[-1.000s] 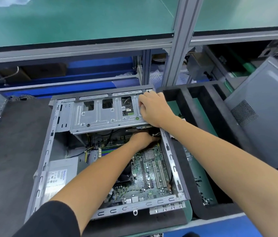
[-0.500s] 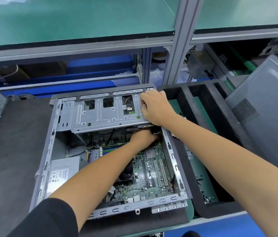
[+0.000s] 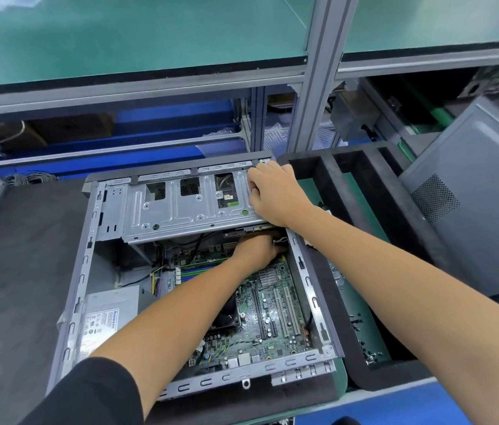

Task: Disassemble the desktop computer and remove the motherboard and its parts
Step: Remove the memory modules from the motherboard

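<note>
The open grey computer case [image 3: 84, 271] lies on its side on a black mat. The green motherboard [image 3: 272, 317] is on its floor, with a black CPU fan [image 3: 226, 314] on it. A silver drive cage [image 3: 181, 210] spans the far end of the case. My right hand [image 3: 276, 194] lies on the cage's right end, fingers curled down onto the metal. My left hand [image 3: 257, 250] reaches under the cage's front edge. Its fingers are curled round a thin white cable [image 3: 282, 240], and the fingertips are partly hidden.
A silver power supply [image 3: 104, 320] fills the case's near left corner. A black foam tray [image 3: 321, 179] with compartments stands to the right. A grey side panel [image 3: 472, 225] leans further right. Metal shelf rails and an upright post [image 3: 312, 87] cross behind.
Both hands stay in nearly the same places on and under the drive cage. Only the view has shifted slightly.
</note>
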Motion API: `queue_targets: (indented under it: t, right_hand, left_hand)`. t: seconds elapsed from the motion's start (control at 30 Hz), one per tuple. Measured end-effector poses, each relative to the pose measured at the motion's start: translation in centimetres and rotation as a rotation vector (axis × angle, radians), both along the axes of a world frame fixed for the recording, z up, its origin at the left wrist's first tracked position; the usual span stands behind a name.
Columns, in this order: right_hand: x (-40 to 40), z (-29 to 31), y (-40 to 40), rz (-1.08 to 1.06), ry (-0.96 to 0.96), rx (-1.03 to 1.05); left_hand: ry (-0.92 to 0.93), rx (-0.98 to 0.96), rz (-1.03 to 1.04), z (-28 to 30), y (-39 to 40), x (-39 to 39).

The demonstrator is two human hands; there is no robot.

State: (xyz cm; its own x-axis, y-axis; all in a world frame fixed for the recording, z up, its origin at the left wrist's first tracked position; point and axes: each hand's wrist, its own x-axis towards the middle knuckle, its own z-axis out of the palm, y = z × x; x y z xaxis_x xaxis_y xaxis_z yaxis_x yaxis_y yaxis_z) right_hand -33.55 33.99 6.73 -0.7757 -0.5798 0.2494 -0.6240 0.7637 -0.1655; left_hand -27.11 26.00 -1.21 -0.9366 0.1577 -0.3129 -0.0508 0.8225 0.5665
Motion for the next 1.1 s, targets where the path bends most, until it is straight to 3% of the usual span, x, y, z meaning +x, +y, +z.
queue_targets:
  t: [0.43,1.1]
  right_hand:
    - [-0.1,-0.1,0.0,-0.008,-0.005,-0.013]
    - [0.1,0.0,-0.1,-0.003,0.008,0.015]
  left_hand:
    - [0.143,-0.215,-0.080,0.7,1.4,1.1]
    - [0.225,-0.217,-0.010,-0.4,2.0,1.2]
